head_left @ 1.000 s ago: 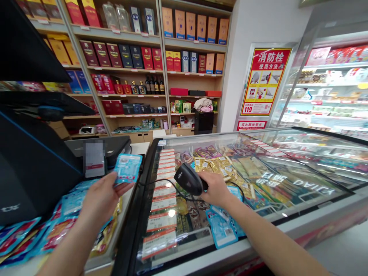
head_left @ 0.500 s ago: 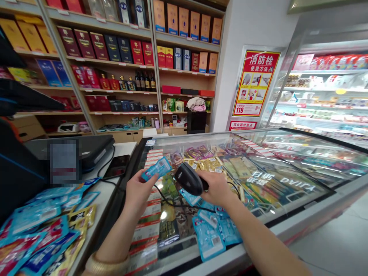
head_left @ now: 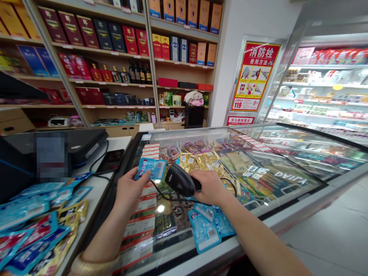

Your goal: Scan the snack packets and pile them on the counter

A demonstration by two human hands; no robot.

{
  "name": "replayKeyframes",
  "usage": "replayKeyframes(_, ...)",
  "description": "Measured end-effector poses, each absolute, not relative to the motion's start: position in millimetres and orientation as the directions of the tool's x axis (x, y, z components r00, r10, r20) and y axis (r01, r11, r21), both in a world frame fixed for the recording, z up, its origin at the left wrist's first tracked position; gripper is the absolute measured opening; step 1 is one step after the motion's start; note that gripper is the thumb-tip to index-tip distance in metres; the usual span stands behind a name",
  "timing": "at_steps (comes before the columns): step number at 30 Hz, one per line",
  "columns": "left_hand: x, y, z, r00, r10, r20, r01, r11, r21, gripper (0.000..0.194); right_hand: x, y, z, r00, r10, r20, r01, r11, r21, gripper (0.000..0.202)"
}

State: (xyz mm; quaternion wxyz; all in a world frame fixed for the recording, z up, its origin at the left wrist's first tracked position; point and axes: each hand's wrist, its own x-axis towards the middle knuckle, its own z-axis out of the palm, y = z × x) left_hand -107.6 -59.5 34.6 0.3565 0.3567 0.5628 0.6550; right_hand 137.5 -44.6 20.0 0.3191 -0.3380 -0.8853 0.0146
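A light blue packet (head_left: 152,168) is pinched between the thumb and fingers of my left hand (head_left: 130,189), its printed face with a barcode turned up. My right hand (head_left: 209,188) grips the handle of a black barcode scanner (head_left: 180,180), whose head points left at the packet, a small gap apart. Below the scanner, several blue packets (head_left: 205,232) lie on the freezer's glass top (head_left: 178,245). A black cable (head_left: 161,193) runs from beneath the packet past the scanner.
On the white counter (head_left: 94,191) at left lies a pile of blue, red and gold packets (head_left: 31,207), with a phone (head_left: 110,161) and a dark device (head_left: 86,147) behind. Shelves of boxes (head_left: 100,34) stand beyond; a lit display fridge (head_left: 324,88) is at right.
The blue packet has turned from slanted to nearly level, its barcode side more toward me. The view has shifted a little, and both hands sit slightly further left in it.
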Motion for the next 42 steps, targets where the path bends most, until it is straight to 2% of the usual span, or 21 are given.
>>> replayKeyframes(12, -111, -59, 27, -0.469, 0.876, 0.115, 0.015, -0.122, 0.992, 0.037, 136, -47, 23, -0.584, 0.666, 0.465, 0.630, 0.732, -0.258, 0.035)
replayKeyframes(32, -113, -59, 25, -0.477, 0.870, 0.125, 0.032, -0.125, 0.992, 0.034, 136, -46, 22, -0.570, 0.681, 0.460, 0.653, 0.715, -0.249, 0.032)
replayKeyframes(38, -108, -57, 25, -0.488, 0.867, 0.106, 0.003, -0.119, 0.993, 0.038, 139, -43, 23, -0.527, 0.679, 0.512, 0.659, 0.707, -0.259, 0.035)
replayKeyframes(42, -93, -52, 31, -0.403, 0.903, 0.151, 0.035, -0.150, 0.988, 0.038, 160, -37, 35, -0.396, 0.680, 0.617, 0.724, 0.644, -0.246, 0.036)
